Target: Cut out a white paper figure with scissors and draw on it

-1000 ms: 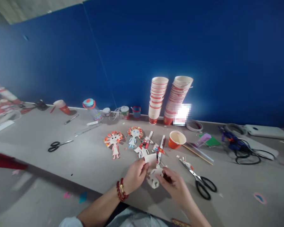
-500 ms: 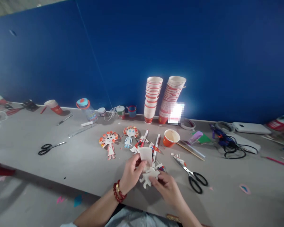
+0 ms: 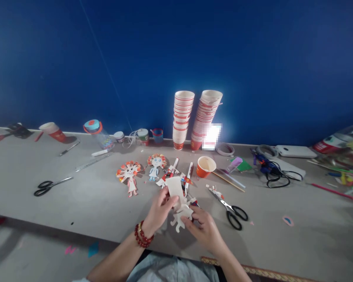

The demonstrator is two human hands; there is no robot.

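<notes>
My left hand (image 3: 159,211), with a red bead bracelet at its wrist, pinches a white piece of paper (image 3: 174,187) between thumb and fingers. Just below it, my right hand (image 3: 204,227) grips a white paper cutout (image 3: 182,216) shaped like a small body with legs. The two pieces meet or overlap between my hands; whether they are joined I cannot tell. Two paper-cup dolls, one with a pink dress (image 3: 131,178) and one with a blue dress (image 3: 154,168), lie beyond my left hand. Black-handled scissors (image 3: 229,209) rest open to the right of my right hand.
Two tall stacks of paper cups (image 3: 182,121) stand by the blue wall. A cut orange cup (image 3: 206,167), markers (image 3: 189,174) and paper scraps lie ahead of my hands. More scissors (image 3: 51,185) are at left; a glue gun with a cord (image 3: 272,170) is at right.
The view has swung a little to the right, so everything on the table sits further left. Both hands keep their hold, and the paper pieces stay nearly as they were.
</notes>
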